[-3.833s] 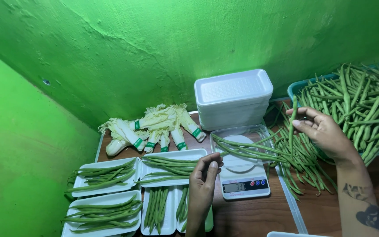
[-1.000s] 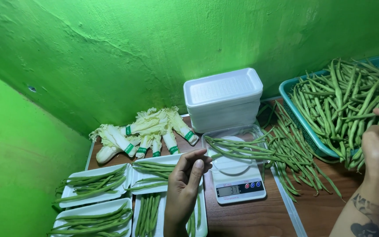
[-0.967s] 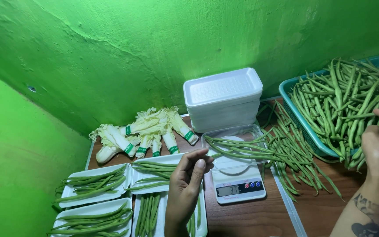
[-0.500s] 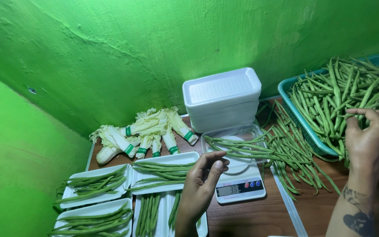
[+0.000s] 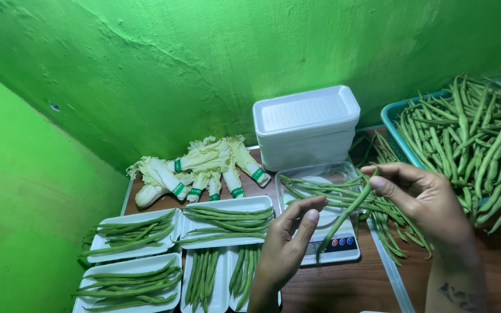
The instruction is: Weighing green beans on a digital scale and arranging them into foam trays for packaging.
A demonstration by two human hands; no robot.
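Since the earlier frame the right hand (image 5: pixel 430 203) has left the teal crate (image 5: pixel 392 119) of beans and come inward over the scale (image 5: pixel 331 243), now carrying one green bean (image 5: pixel 346 214). The grip of that hand is narrow: thumb and forefinger pinch the bean at its upper end. The bean's long axis runs diagonally, upper right to lower left, so its free lower end hangs just above the scale's front edge. The left hand (image 5: pixel 288 243) has risen from the white trays (image 5: pixel 227 206) and stands with its grip half open, holding nothing, fingertips just left of the bean's free end. The left hand is therefore the nearer to that end. A clear tray (image 5: pixel 297 177) of beans sits on the scale directly behind. All rests on the wooden table (image 5: pixel 349 287).
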